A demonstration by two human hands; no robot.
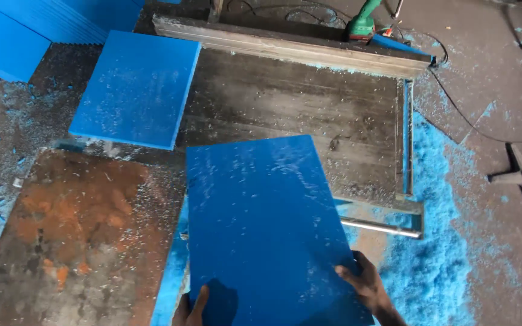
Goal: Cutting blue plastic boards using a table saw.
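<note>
A large blue plastic board (261,223) lies tilted over the front of a dark metal work table (309,115), dusted with pale shavings. My right hand (364,284) grips its near right edge, fingers on top. Only the thumb and part of my left hand (191,309) show at the bottom edge, holding the board's near left corner. A second, smaller blue board (134,87) lies flat at the table's back left.
A rusty steel plate (74,235) lies at the front left. A metal fence bar (285,45) runs along the table's back, with a green power tool (362,23) and cables behind it. Blue shavings (436,241) cover the floor at right. Stacked blue sheets (31,24) sit top left.
</note>
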